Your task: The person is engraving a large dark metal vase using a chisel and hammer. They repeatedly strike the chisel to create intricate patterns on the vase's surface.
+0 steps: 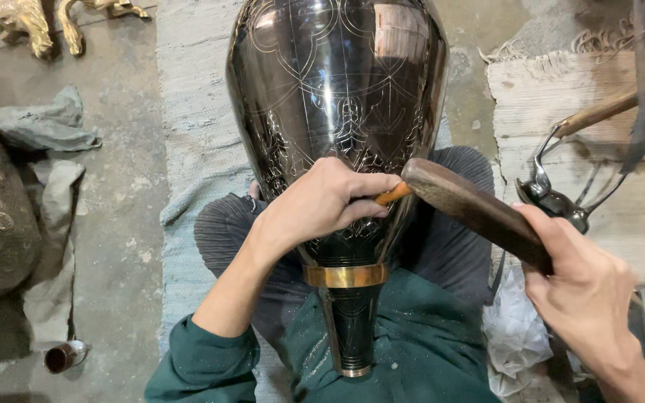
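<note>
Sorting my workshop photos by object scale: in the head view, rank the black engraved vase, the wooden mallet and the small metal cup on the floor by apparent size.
1. Black engraved vase
2. Wooden mallet
3. Small metal cup

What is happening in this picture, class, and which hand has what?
A seated person works on a large dark engraved metal vase lying across their lap. The left hand presses a small wooden-handled chisel against the vase's surface. The right hand grips a wooden mallet, its head right at the chisel's end. Cloths lie on the floor nearby.
</note>
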